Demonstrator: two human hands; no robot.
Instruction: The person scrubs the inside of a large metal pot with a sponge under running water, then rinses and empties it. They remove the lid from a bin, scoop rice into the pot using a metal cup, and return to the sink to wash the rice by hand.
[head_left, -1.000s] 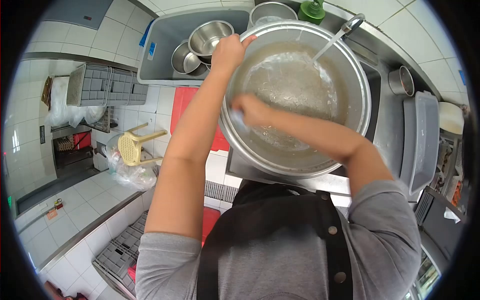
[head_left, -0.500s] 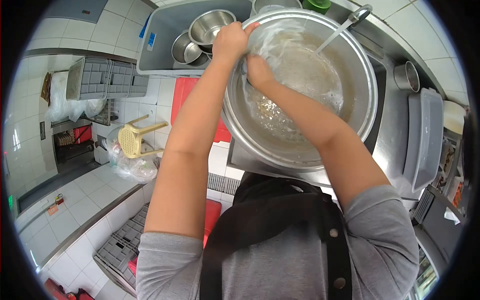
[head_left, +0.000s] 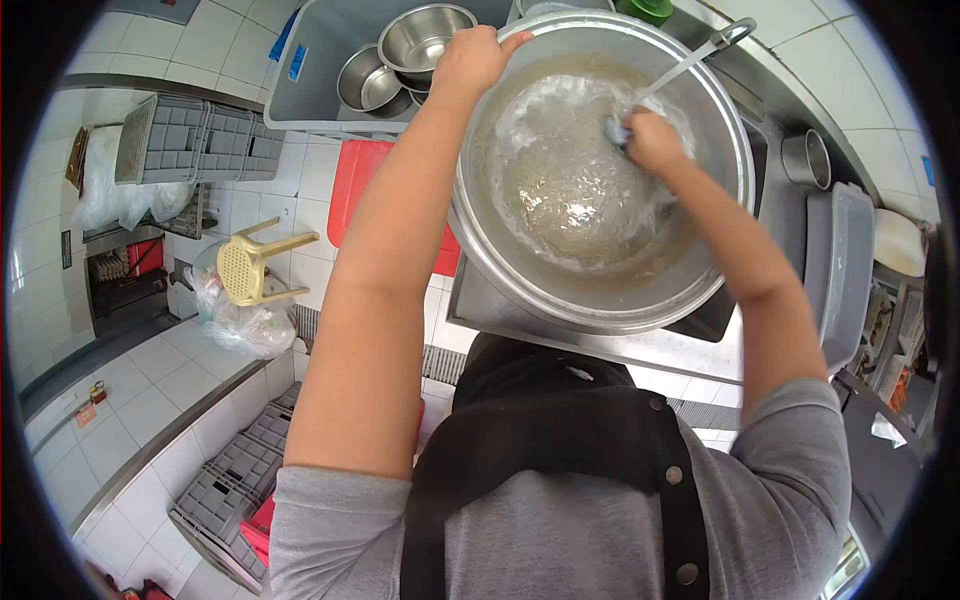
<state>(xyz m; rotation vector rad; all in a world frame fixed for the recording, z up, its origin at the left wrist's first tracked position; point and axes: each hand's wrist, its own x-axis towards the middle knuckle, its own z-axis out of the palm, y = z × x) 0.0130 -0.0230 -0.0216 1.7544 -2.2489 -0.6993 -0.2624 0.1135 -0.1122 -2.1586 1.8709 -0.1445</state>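
A very large steel bowl tilts in the sink, with soapy, cloudy water inside. My left hand grips the bowl's far left rim. My right hand is inside the bowl near its far wall, closed on a small scrubbing sponge that barely shows. A thin stream of water from the tap falls right by that hand.
A grey tub at the left holds two smaller steel bowls. A steel cup, a grey bin and a green soap bottle stand around the sink. Below lie a yellow stool, grey crates and red floor mats.
My right hand has swept from the bowl's near left wall, up past the left rim, across to the far right side under the water stream. My left hand kept its hold on the rim.
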